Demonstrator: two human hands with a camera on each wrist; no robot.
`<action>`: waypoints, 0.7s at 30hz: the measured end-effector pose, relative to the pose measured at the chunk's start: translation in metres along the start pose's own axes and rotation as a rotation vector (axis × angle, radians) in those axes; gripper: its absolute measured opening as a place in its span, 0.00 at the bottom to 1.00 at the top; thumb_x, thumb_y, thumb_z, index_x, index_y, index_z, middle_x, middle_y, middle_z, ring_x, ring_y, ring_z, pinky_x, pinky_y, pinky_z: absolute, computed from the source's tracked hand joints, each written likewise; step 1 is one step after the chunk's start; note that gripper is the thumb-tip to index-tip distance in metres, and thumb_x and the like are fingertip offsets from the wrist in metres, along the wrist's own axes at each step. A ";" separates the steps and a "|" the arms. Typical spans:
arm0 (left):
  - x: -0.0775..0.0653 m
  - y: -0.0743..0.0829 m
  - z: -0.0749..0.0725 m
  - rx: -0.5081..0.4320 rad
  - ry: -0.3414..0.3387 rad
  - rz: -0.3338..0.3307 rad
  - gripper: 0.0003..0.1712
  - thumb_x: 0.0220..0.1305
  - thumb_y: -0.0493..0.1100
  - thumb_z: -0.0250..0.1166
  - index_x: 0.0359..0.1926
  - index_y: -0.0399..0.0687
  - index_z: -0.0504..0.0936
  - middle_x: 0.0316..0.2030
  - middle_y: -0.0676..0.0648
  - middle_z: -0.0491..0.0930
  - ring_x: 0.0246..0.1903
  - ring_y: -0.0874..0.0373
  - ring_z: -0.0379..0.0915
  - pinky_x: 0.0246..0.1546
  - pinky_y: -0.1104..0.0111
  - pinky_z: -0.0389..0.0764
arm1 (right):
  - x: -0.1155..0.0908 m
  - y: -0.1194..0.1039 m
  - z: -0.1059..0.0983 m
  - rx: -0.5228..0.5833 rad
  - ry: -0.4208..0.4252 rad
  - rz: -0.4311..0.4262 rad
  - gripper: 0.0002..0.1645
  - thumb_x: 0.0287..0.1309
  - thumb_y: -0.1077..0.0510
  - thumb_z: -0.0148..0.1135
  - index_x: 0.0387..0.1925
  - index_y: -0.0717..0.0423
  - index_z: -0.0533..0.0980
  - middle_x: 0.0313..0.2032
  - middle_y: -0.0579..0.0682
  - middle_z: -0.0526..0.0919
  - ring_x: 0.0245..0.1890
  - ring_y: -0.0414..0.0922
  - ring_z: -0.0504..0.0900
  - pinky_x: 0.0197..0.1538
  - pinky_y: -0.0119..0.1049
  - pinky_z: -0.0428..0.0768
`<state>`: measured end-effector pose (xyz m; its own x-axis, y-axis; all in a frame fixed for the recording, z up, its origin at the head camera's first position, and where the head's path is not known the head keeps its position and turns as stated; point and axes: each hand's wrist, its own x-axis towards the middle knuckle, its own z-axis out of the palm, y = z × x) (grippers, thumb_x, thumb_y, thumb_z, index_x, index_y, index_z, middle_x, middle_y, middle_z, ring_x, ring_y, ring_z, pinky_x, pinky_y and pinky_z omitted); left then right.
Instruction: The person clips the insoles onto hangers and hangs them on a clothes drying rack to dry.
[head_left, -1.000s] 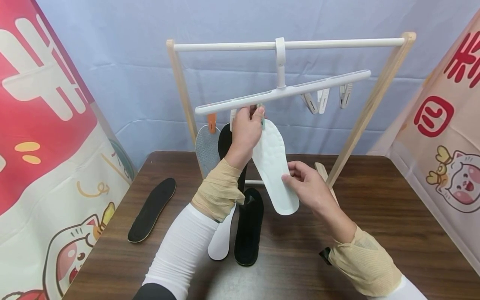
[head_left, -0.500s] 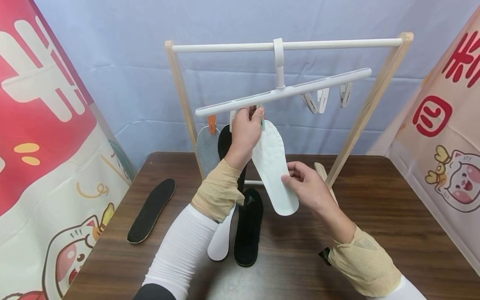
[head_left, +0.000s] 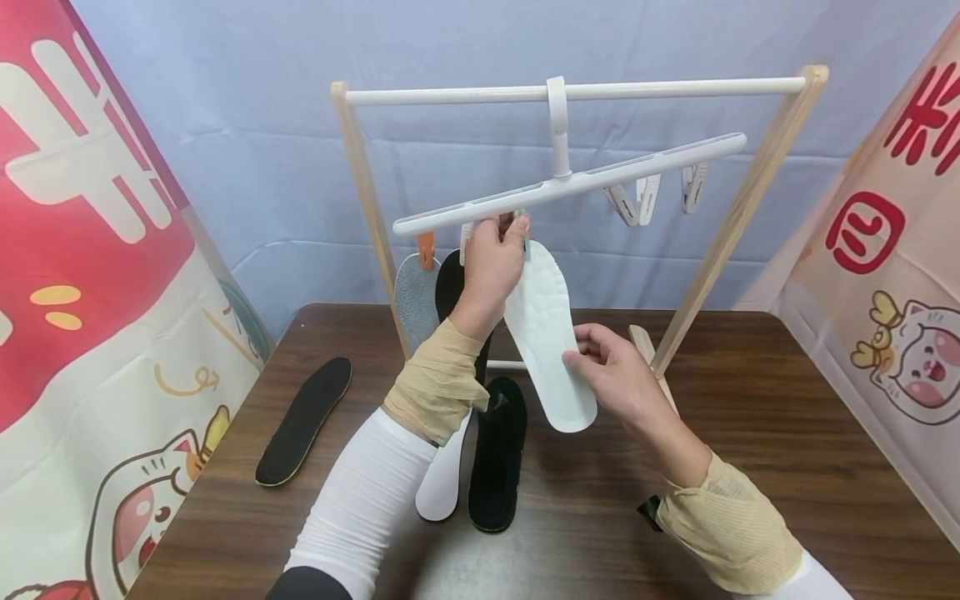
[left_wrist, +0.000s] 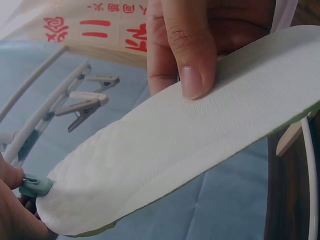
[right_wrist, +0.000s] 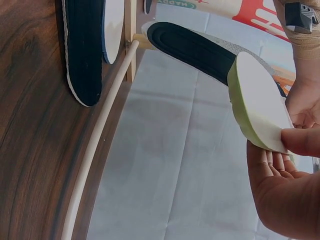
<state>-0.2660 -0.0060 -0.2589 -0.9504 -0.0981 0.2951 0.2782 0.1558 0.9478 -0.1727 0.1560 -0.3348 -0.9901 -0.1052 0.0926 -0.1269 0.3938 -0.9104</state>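
A white insole [head_left: 543, 333] hangs tilted below the white clip hanger [head_left: 600, 177], its edge pale green in the right wrist view. At its top end my left hand [head_left: 491, 271] pinches a teal clothespin [left_wrist: 36, 185], whose jaws sit over the insole's tip. My right hand [head_left: 618, 375] pinches the insole's right edge lower down, with the thumb [left_wrist: 194, 80] on the white face and fingers behind. Just left of my left hand hang a black insole [head_left: 450, 279] and a grey insole [head_left: 416, 300], the grey one from an orange clothespin [head_left: 425, 250].
The hanger hooks over the white rod of a wooden-legged rack [head_left: 712, 250]. Several white clothespins [head_left: 647, 200] dangle at its right end. On the brown table [head_left: 787, 467] lie a black insole [head_left: 303, 421] at left, another black insole [head_left: 497, 467] and a white insole [head_left: 438, 487].
The hanger bar has tilted very slightly, its left end a little lower and its right end a little higher. Both hands keep their hold in nearly the same place.
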 end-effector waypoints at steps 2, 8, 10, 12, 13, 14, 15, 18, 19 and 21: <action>0.000 0.001 0.000 0.002 0.004 -0.002 0.18 0.77 0.45 0.57 0.58 0.38 0.79 0.47 0.41 0.81 0.45 0.57 0.73 0.50 0.65 0.74 | 0.000 0.000 0.000 -0.001 -0.001 0.000 0.18 0.71 0.63 0.57 0.58 0.66 0.73 0.47 0.63 0.83 0.42 0.47 0.82 0.45 0.39 0.81; 0.000 0.001 -0.001 -0.001 -0.003 -0.006 0.17 0.77 0.45 0.57 0.57 0.39 0.80 0.46 0.42 0.81 0.44 0.58 0.73 0.48 0.66 0.74 | 0.000 0.001 0.002 0.012 -0.004 0.001 0.18 0.70 0.64 0.57 0.58 0.67 0.73 0.47 0.64 0.83 0.41 0.46 0.82 0.45 0.38 0.81; 0.000 0.001 -0.001 0.001 -0.005 -0.007 0.17 0.77 0.45 0.57 0.57 0.39 0.80 0.46 0.42 0.81 0.44 0.59 0.72 0.48 0.66 0.73 | 0.000 0.001 0.002 0.016 -0.005 0.001 0.18 0.70 0.64 0.57 0.58 0.67 0.73 0.47 0.64 0.83 0.41 0.45 0.82 0.44 0.37 0.81; 0.000 0.001 -0.001 0.004 -0.004 -0.008 0.17 0.77 0.45 0.57 0.57 0.39 0.80 0.46 0.42 0.81 0.44 0.58 0.72 0.48 0.66 0.73 | 0.000 0.001 0.002 0.015 -0.006 0.001 0.18 0.70 0.64 0.57 0.58 0.68 0.73 0.47 0.64 0.83 0.41 0.45 0.82 0.44 0.37 0.81; -0.001 0.001 -0.001 0.003 -0.004 -0.010 0.17 0.77 0.45 0.57 0.57 0.39 0.80 0.46 0.42 0.81 0.44 0.58 0.72 0.49 0.66 0.73 | 0.000 0.001 0.002 0.014 -0.007 0.003 0.18 0.70 0.64 0.57 0.58 0.67 0.73 0.47 0.64 0.83 0.41 0.45 0.82 0.44 0.37 0.81; 0.000 0.001 -0.001 0.001 -0.004 -0.011 0.18 0.77 0.45 0.57 0.57 0.38 0.79 0.47 0.42 0.81 0.44 0.58 0.72 0.49 0.66 0.73 | 0.000 0.001 0.002 0.015 -0.009 0.004 0.18 0.70 0.64 0.57 0.58 0.67 0.73 0.47 0.64 0.83 0.41 0.45 0.82 0.44 0.37 0.81; 0.000 0.001 -0.001 -0.002 -0.002 -0.012 0.18 0.77 0.45 0.58 0.57 0.38 0.80 0.47 0.42 0.81 0.44 0.58 0.73 0.50 0.66 0.74 | -0.001 0.001 0.002 0.016 -0.010 0.004 0.18 0.70 0.64 0.57 0.58 0.67 0.73 0.47 0.64 0.83 0.41 0.45 0.82 0.44 0.37 0.81; 0.000 0.000 0.000 -0.003 0.007 -0.009 0.18 0.76 0.45 0.58 0.58 0.37 0.80 0.48 0.41 0.82 0.46 0.56 0.74 0.52 0.65 0.74 | -0.001 0.001 0.003 0.018 -0.016 0.000 0.18 0.70 0.64 0.57 0.58 0.67 0.73 0.47 0.64 0.83 0.42 0.46 0.82 0.44 0.38 0.81; 0.000 -0.001 0.000 -0.001 0.010 -0.006 0.19 0.76 0.45 0.58 0.58 0.37 0.80 0.48 0.41 0.82 0.46 0.56 0.75 0.52 0.65 0.75 | -0.001 0.001 0.003 0.020 -0.016 -0.001 0.18 0.70 0.64 0.57 0.58 0.67 0.73 0.47 0.64 0.83 0.42 0.46 0.82 0.44 0.38 0.81; 0.000 -0.002 0.000 0.005 0.018 0.001 0.18 0.76 0.45 0.58 0.57 0.36 0.80 0.47 0.41 0.83 0.46 0.56 0.75 0.52 0.65 0.75 | -0.001 0.001 0.004 0.023 -0.016 -0.005 0.18 0.70 0.64 0.57 0.57 0.67 0.73 0.47 0.64 0.83 0.42 0.46 0.82 0.44 0.38 0.81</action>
<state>-0.2662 -0.0066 -0.2605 -0.9475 -0.1155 0.2982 0.2784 0.1608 0.9469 -0.1715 0.1535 -0.3376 -0.9884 -0.1219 0.0906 -0.1302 0.3723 -0.9190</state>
